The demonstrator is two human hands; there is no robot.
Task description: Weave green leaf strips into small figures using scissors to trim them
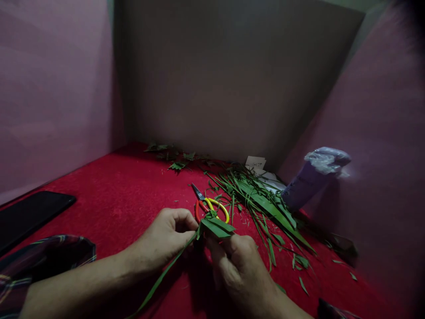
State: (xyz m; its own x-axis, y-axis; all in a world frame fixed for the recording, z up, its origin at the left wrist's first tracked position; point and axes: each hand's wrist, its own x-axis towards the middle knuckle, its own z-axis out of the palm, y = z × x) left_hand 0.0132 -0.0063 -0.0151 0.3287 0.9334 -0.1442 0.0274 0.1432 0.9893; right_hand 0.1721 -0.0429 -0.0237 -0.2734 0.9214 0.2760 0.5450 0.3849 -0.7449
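In front of the red-and-yellow-handled scissors (207,202), a folded green leaf bundle (217,227) is pinched by the left hand (168,241) and right hand (244,261) fingers; seemingly part-formed, a long green strip (163,275) left loose.

A folded green leaf piece (217,227) is held between the left hand (171,235) and the right hand (241,259) — crumpled into a small bunch at its top, with broad, flat flaps pointing right. A narrow green strip (162,274) — long, gently curved — slants down-left from the left fingertips.
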